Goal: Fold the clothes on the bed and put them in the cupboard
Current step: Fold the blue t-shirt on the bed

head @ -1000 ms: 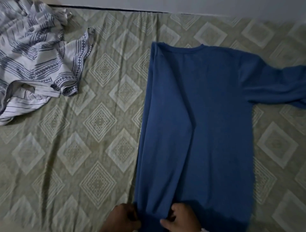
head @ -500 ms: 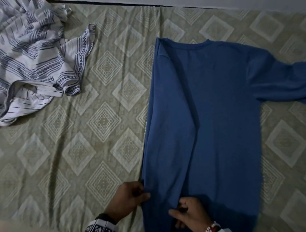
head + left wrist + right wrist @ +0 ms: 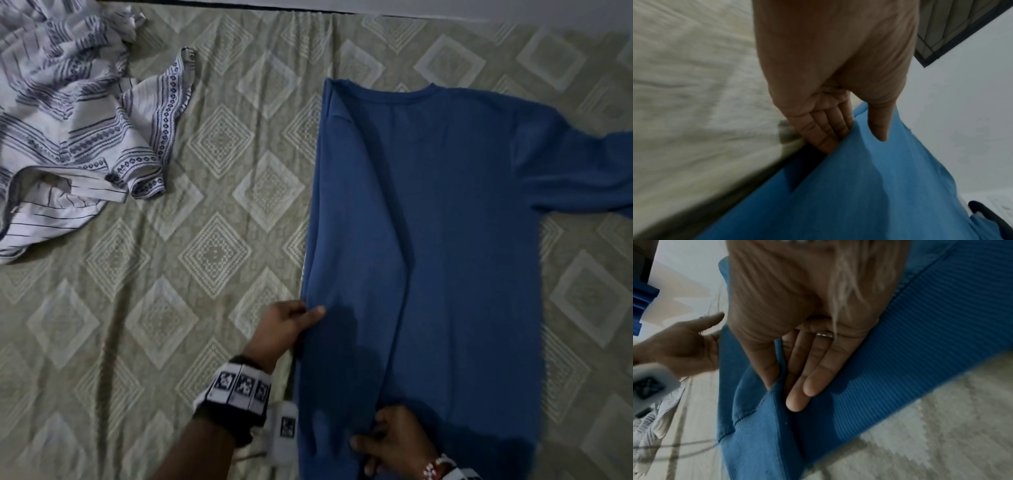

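Observation:
A blue long-sleeved sweater (image 3: 445, 240) lies flat on the bed, neck away from me. Its left side and sleeve are folded in over the body, and its right sleeve stretches out to the right. My left hand (image 3: 294, 322) pinches the folded left edge about a third of the way up, fingers (image 3: 824, 134) under the cloth and thumb on top. My right hand (image 3: 387, 442) grips the folded sleeve's cuff at the hem. In the right wrist view the cuff (image 3: 760, 418) runs between thumb and fingers (image 3: 807, 382). A crumpled white garment with dark patterned stripes (image 3: 75, 113) lies at the far left.
The bed is covered by a beige-green sheet with diamond patterns (image 3: 171, 308), bare between the two garments. A pale wall (image 3: 479, 8) runs along the far edge of the bed. A barred window (image 3: 953, 24) shows in the left wrist view.
My left hand has slid up the sweater's left edge, away from the hem. My right hand has stayed at the hem by the cuff.

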